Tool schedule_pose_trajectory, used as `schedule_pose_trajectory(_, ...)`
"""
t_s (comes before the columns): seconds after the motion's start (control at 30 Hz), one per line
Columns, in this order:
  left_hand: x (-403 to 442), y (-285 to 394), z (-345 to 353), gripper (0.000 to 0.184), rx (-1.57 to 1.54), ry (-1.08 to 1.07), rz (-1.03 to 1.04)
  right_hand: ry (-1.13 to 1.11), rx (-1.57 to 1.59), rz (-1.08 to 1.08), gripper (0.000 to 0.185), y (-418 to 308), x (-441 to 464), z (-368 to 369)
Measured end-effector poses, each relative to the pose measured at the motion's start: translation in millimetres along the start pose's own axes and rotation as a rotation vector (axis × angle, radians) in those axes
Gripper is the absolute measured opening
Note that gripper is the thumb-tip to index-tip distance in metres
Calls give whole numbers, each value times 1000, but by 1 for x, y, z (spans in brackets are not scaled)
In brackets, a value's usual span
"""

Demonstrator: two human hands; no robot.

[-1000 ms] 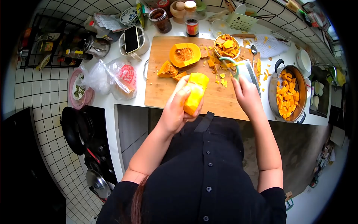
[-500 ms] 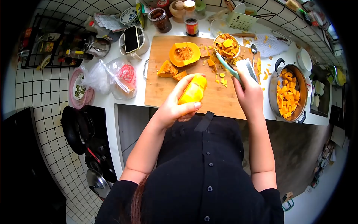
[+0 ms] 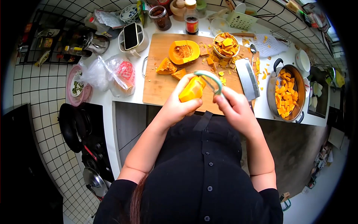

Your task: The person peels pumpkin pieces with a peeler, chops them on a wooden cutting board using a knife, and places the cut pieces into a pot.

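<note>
My left hand is closed around a peeled pumpkin piece, held just above the near edge of the wooden cutting board. In my right hand is a green-framed peeler; its head reaches over the top of the piece. Farther back on the board lie a pumpkin half with seeds showing, a pumpkin wedge and a smaller chunk. A cleaver rests at the board's right side. Behind it, a bowl heaped with pumpkin peelings stands among loose scraps.
To the right, a steel pot holds cubed pumpkin. Knotted plastic bags sit left of the board, near a container with a phone on it. Jars and a bottle line the back. A wok is at far left.
My right hand has swung left and nearer to me, bringing the peeler from beside the peelings bowl onto the pumpkin piece. The cleaver, partly covered before, is now uncovered.
</note>
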State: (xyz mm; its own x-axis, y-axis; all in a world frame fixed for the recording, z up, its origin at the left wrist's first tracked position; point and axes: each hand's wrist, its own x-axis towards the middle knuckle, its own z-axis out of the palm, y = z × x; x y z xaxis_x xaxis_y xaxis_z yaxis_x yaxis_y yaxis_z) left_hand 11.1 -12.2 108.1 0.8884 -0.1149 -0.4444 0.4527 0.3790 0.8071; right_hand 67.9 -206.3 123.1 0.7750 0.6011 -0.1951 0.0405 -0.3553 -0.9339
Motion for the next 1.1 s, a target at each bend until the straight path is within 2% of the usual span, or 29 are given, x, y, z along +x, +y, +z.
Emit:
schedule_pose_trajectory(0.2,-1,4,5,58,-62,-28,48,-111,-40,-31,23,-3,-5,13)
schedule_pose_trajectory(0.3,0,3,5,57,-118,-42,44,-98,77,3,23,-3,-8,16)
schedule_pose_trajectory(0.4,0,2,5,57,-170,-57,33,-80,1,-74,22,2,-8,19)
schedule_pose_trajectory(0.6,1,2,6,57,-203,-67,29,-56,-79,-96,19,0,-6,23)
schedule_pose_trajectory(0.73,0,7,9,58,-122,-29,64,2,-160,-160,19,4,-6,30)
schedule_pose_trajectory(0.83,-1,9,9,72,-79,8,55,40,-252,-195,20,4,-5,32)
schedule_pose_trajectory(0.93,2,4,6,74,-118,26,81,93,-392,-258,21,5,-4,36)
schedule_pose_trajectory(1.0,3,3,7,63,-122,12,141,124,-495,-320,21,7,-3,36)
schedule_pose_trajectory(1.1,4,2,5,60,-162,-31,144,119,-629,-374,23,-1,2,24)
